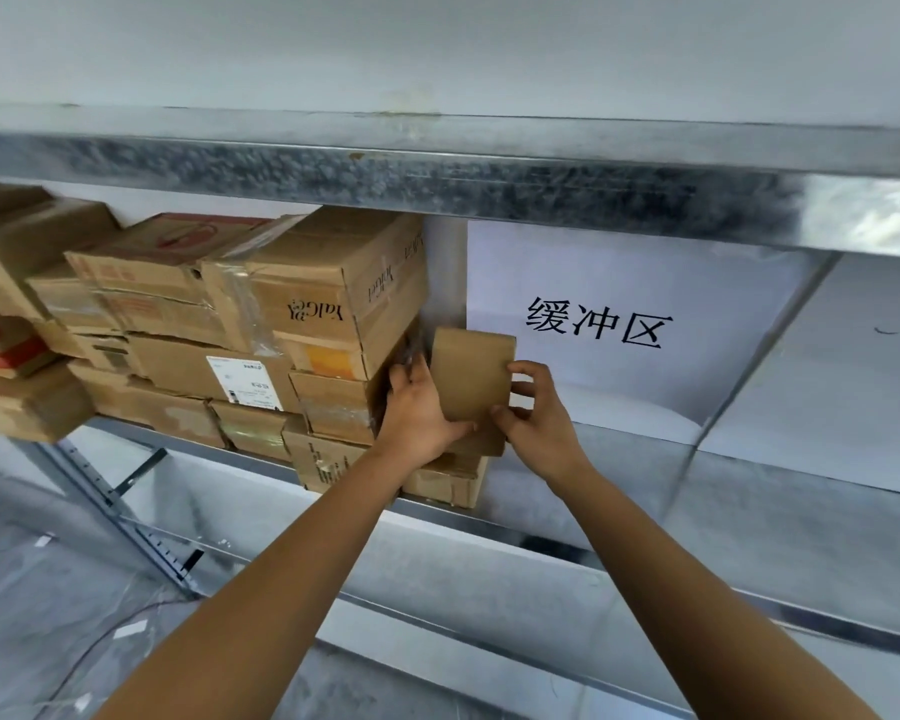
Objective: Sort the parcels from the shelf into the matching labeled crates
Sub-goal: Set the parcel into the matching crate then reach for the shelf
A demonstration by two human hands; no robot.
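A small plain brown parcel (471, 374) stands upright at the right end of a stack of cardboard parcels (261, 324) on the metal shelf (541, 543). My left hand (419, 413) grips its left edge and lower corner, thumb on the front. My right hand (533, 407) pinches its right edge with fingers and thumb. The parcel sits on top of a lower brown box (450, 480). No label shows on its visible face.
A white sheet with black Chinese characters (598, 324) hangs on the shelf's back wall to the right of the stack. A metal beam (489, 189) of the upper shelf runs overhead. A slanted shelf upright (126, 517) stands at lower left. No crates are in view.
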